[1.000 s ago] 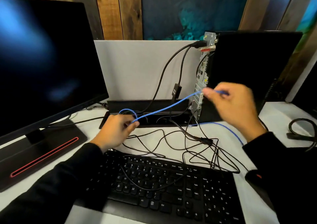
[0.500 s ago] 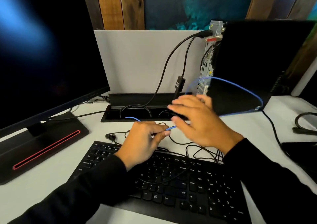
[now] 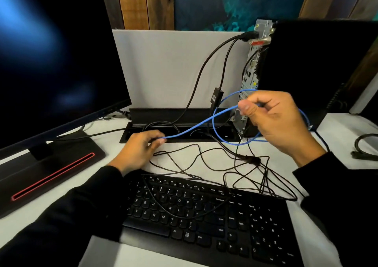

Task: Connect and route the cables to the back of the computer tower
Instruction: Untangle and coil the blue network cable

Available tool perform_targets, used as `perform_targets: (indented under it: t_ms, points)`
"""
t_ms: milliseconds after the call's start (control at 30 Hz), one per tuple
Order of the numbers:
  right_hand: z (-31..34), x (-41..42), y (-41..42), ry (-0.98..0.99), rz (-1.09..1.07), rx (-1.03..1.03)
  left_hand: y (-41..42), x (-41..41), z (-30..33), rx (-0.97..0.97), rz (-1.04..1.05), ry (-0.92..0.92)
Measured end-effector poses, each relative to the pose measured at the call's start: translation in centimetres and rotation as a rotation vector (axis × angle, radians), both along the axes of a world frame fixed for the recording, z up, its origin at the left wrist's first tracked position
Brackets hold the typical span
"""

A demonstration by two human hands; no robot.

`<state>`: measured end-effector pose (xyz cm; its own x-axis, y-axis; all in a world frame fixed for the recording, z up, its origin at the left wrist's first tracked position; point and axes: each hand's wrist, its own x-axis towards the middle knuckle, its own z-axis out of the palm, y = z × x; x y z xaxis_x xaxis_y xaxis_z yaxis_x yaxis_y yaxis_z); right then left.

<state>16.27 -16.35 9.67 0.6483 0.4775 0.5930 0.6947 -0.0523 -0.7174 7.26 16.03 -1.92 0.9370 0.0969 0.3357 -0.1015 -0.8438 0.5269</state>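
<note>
**Blue cable looped between my two hands**

From the head camera, my left hand [image 3: 141,146] rested low on the white counter [image 3: 98,176], just in front of the black cable tray [image 3: 180,131], its grip pinching one end of the blue cable [image 3: 196,126] between thumb and fingers. The cable rose from there to my right hand [image 3: 274,119], which I held raised in front of the lower rear of the computer tower [image 3: 319,72]. That grip was curled and pinching the blue cable near my thumb; a loop of it hung round below and beside the hand, in front of the tower's rear panel [image 3: 250,74].

Two black cables [image 3: 206,66] were plugged in near the top of that panel and dropped toward the tray. A tangle of thin black wires [image 3: 241,170] lay on the counter between the tray and the keyboard [image 3: 204,215], one strand crossing the keys. The monitor [image 3: 55,58] stood at my left on its red-striped base [image 3: 51,174].
</note>
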Motion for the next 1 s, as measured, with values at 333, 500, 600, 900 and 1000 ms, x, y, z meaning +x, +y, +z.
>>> perform_targets:
  t_ms: [333, 500, 600, 900, 1000]
  points:
    - [-3.9, 0.5, 7.0, -0.269, -0.562, -0.734, -3.0, 2.1, 0.1, -0.672, 0.059, -0.159]
    - [-4.6, -1.5, 10.6, -0.261, -0.523, -1.077, -1.3, 1.8, 1.5, -1.202, 0.088, -0.203]
    - [-4.6, -1.0, 10.5, -0.27, -0.555, -1.171, -0.5, 1.3, 2.6, -1.38, 0.046, -0.194]
    - [-6.0, -2.9, 14.1, -0.473, -0.166, -1.159, -3.1, 1.2, 2.3, -1.165, -0.178, -0.103]
    - [-5.7, -2.0, 14.0, -0.373, -0.049, -0.918, -4.3, 0.2, 1.7, -0.694, -0.176, -0.127]
